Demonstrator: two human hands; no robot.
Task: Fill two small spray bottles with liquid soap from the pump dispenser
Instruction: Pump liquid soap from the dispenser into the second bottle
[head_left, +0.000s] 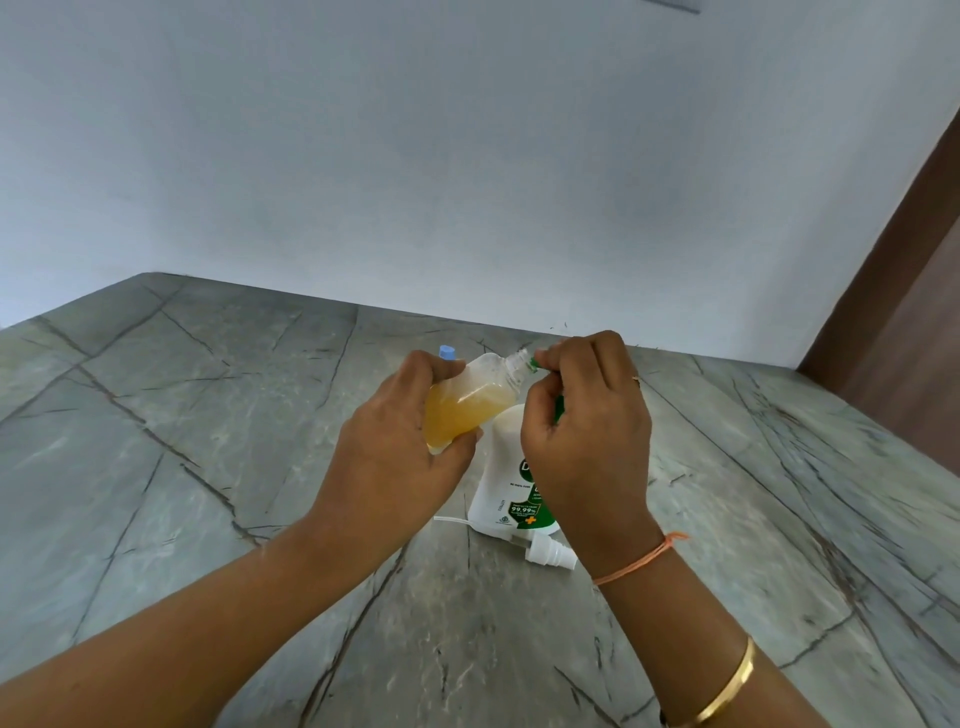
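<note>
A: Left hand (395, 431) pose?
B: Fingers wrapped round the small spray bottle (475, 400), held above the countertop (208, 415). Bottle is tilted, open neck pointing up-right, roughly half full of amber liquid.
A: Right hand (587, 421)?
B: Curled over the green pump head (532, 362) of the white pump dispenser (506, 483), knuckles up, spout at the bottle mouth. Dispenser stands towards the countertop's far edge.
A: Spray top?
B: White spray cap (550, 553) lies on its side just beside the dispenser base. A blue cap (447, 352) shows behind the left hand.

Translucent plastic spray bottle (480, 400), glossy white plastic dispenser (506, 483), matt veined stone-look countertop (208, 441), shiny metal bangle (727, 691)
</note>
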